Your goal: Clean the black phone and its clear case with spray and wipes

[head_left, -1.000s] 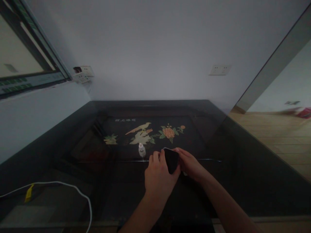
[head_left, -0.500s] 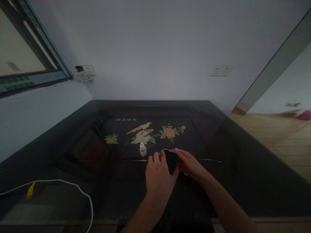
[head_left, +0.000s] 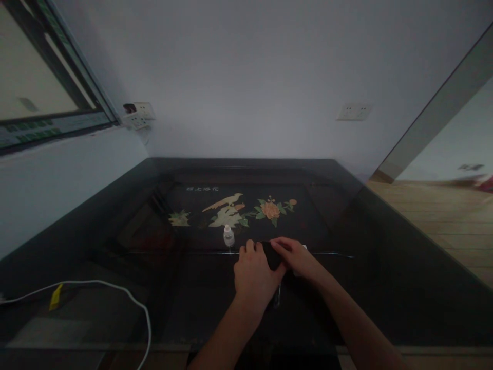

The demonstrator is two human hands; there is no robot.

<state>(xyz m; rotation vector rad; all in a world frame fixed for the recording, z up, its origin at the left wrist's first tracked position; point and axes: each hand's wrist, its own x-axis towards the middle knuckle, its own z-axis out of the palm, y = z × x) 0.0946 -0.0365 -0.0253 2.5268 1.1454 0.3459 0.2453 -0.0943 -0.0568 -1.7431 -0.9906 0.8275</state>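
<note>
My left hand (head_left: 254, 272) is closed around the left side of a black, flat, rectangular phone (head_left: 272, 255), with the fingers over its far edge. My right hand (head_left: 298, 257) pinches the phone's right side near the far corner, fingers bent and close to the left thumb. A small white bit (head_left: 305, 247) shows beside the right hand's knuckles; what it is I cannot make out. Just beyond my left fingers stands a small clear bottle (head_left: 228, 237) with a white cap, upright on the dark glossy table (head_left: 185, 303). Much of the phone is hidden by my hands.
A white cable (head_left: 127, 293) with a yellow tag (head_left: 56, 297) curves over the table's left front. The tabletop carries a bird picture (head_left: 227, 208) and a flower picture (head_left: 270, 210). Behind are the wall, a socket (head_left: 354, 111) and a plugged power strip (head_left: 135, 121).
The phone has tilted between my hands, so less of its black face shows. My right fingers have moved over its upper right corner. The view has shifted slightly.
</note>
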